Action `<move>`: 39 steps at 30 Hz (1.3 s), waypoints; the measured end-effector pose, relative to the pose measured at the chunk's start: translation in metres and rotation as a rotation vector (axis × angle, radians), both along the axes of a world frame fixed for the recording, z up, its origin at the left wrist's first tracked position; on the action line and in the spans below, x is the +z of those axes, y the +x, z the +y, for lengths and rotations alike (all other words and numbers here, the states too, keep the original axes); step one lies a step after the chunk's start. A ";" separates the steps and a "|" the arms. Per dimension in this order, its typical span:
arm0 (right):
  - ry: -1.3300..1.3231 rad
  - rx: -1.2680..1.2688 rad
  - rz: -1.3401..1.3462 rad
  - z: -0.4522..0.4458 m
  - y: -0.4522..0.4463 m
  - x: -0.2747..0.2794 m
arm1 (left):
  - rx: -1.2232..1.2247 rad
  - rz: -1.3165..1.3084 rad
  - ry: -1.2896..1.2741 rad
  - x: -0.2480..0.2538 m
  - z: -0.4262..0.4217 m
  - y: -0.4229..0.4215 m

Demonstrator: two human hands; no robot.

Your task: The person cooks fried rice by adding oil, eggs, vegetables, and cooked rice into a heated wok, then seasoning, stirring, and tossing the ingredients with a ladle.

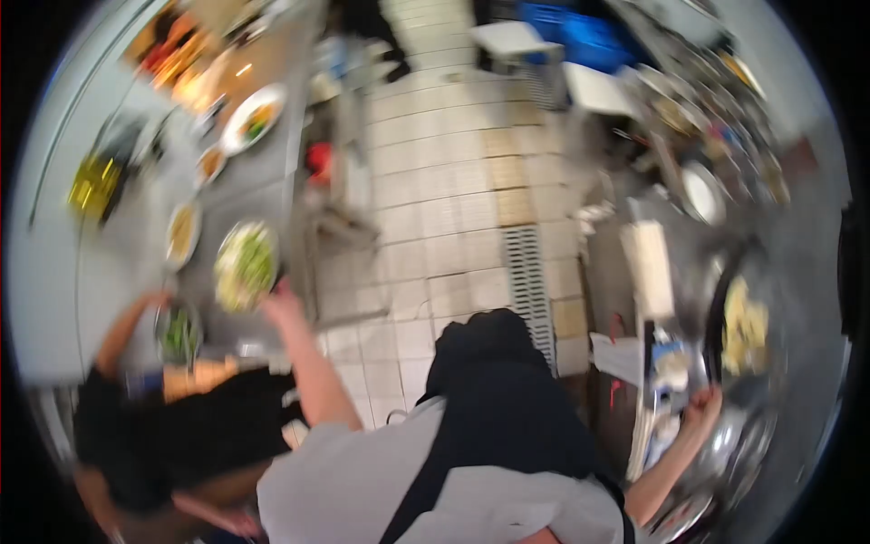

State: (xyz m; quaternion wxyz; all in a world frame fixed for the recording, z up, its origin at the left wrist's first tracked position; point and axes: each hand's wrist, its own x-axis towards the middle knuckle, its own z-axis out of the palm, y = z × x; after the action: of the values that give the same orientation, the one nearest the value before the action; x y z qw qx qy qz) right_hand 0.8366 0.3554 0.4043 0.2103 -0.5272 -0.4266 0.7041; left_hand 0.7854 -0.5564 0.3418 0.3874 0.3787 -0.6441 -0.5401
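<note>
My left hand point(279, 301) reaches out to the left and grips the near edge of a bowl point(275, 263) heaped with chopped pale-green vegetables point(245, 265). That bowl is over the metal counter. On the right side, my right hand point(702, 406) is closed at the near end of a dark wok point(716, 313). What its fingers hold is blurred; it may be the wok's handle. Yellowish pieces of food point(745, 328) lie in the wok.
A co-worker in black point(181, 426) stands close on the left, one hand point(156, 299) at a bowl of green vegetables point(178, 334). Plates point(270, 98) and small dishes point(183, 234) line the left counter. White stools point(515, 38) stand beyond the tiled aisle point(435, 181) with its drain grate point(527, 281).
</note>
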 end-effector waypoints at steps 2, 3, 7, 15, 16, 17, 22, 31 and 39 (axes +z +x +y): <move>-0.334 0.017 0.468 -0.056 -0.006 0.062 | -0.125 -0.144 -0.240 -0.035 -0.049 0.022; -0.389 -0.023 0.543 -0.073 -0.007 0.091 | -0.157 -0.120 -0.289 -0.025 -0.047 0.021; -0.328 0.096 0.499 -0.036 -0.001 0.075 | -0.048 -0.272 -0.892 0.003 -0.028 0.020; -0.316 -0.100 0.399 -0.098 -0.018 0.083 | -0.053 -0.045 0.021 -0.042 -0.008 0.012; -0.403 -0.046 0.471 -0.079 -0.007 0.076 | -0.088 -0.014 0.127 -0.045 -0.006 0.003; -0.489 0.009 0.541 -0.050 0.001 0.063 | -0.128 0.006 0.225 -0.048 -0.006 -0.005; 0.268 -0.014 -0.002 -0.021 -0.015 0.018 | -0.354 -0.042 0.449 -0.019 0.082 -0.076; -0.316 -0.030 0.529 -0.037 0.050 0.046 | -1.316 -0.137 0.460 0.057 0.433 -0.179; -0.075 0.104 0.153 -0.077 0.069 0.068 | -1.674 -0.290 0.725 0.105 0.703 -0.226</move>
State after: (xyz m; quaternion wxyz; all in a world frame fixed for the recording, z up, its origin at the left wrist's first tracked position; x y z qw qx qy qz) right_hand 0.9059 0.2781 0.4728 0.1853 -0.4566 -0.4094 0.7678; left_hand 0.5598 0.1469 0.4464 -0.3562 -0.0483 -0.5416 -0.7599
